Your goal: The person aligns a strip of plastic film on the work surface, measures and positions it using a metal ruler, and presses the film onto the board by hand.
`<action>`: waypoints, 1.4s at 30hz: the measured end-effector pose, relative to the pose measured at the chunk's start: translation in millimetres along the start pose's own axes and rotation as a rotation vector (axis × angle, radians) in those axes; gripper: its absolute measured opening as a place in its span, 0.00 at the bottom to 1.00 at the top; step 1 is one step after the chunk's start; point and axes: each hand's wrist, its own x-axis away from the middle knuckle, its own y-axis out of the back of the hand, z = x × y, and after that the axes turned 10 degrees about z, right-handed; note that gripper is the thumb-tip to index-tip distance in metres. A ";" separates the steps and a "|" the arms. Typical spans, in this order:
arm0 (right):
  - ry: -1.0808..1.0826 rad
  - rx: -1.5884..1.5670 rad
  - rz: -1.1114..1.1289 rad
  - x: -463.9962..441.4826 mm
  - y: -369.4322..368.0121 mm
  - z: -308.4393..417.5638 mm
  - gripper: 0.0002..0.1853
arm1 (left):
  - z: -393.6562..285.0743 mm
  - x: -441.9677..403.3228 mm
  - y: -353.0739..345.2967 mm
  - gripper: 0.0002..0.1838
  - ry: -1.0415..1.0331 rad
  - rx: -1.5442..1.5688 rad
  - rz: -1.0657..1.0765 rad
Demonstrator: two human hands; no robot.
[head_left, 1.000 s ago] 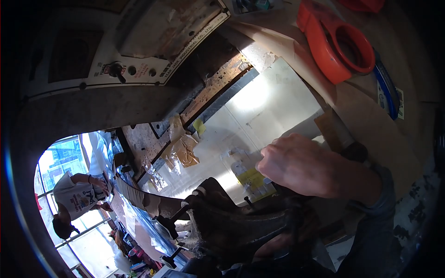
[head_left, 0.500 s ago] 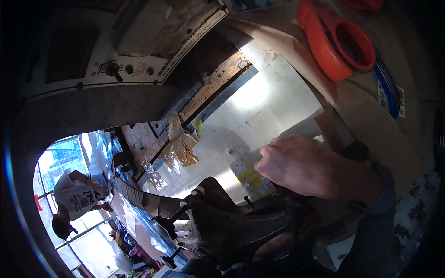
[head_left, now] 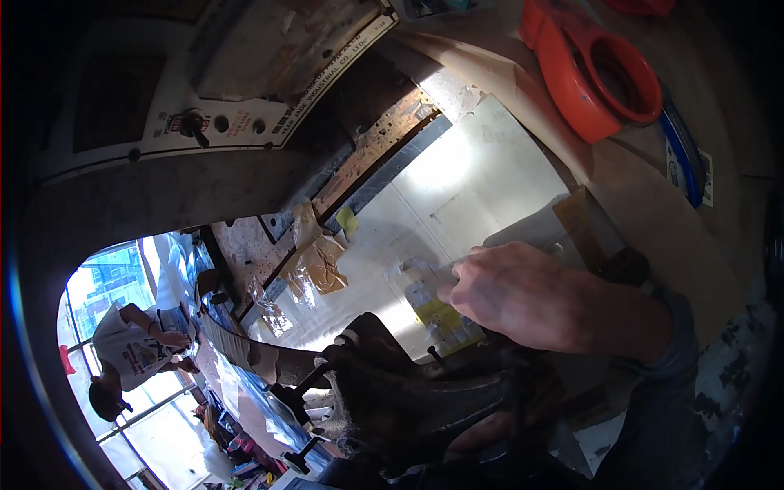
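Observation:
My right hand (head_left: 531,298) reaches in from the right over a pale metal plate (head_left: 465,180), back up, with the fingers curled together. What they hold, if anything, is hidden. Just beside the fingertips lies a yellow sheet with small whitish pieces (head_left: 445,322). Below, behind a dark cast machine arm (head_left: 408,400), part of my left hand (head_left: 486,430) shows in shadow; its fingers cannot be made out.
A machine panel (head_left: 237,122) with a switch fills the upper left. Crumpled brown tape (head_left: 322,265) sticks at the plate's edge. At the upper right are a red tape dispenser (head_left: 572,82) and a blue cutter (head_left: 684,155) on brown paper. A person (head_left: 135,347) stands at far left.
The fingertips of my right hand have shifted slightly down and left, closer to the yellow sheet. The view has moved slightly. The far person's arms have moved a little.

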 end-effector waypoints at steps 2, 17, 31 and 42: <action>-0.018 -0.048 -0.039 -4.5 -4.8 0.1 0.12 | 1.6 0.4 1.4 0.25 -0.001 -0.003 0.002; 0.007 0.045 -0.192 -12.5 -24.0 -6.4 0.13 | 0.3 1.6 -3.6 0.25 -0.002 0.001 0.009; 0.021 0.117 -0.366 -21.5 -36.3 -16.3 0.12 | -4.6 8.6 9.7 0.26 -0.008 -0.016 0.018; -0.005 0.071 -0.238 -26.8 -24.5 -11.8 0.11 | -0.4 -0.3 -4.1 0.26 -0.031 -0.059 0.001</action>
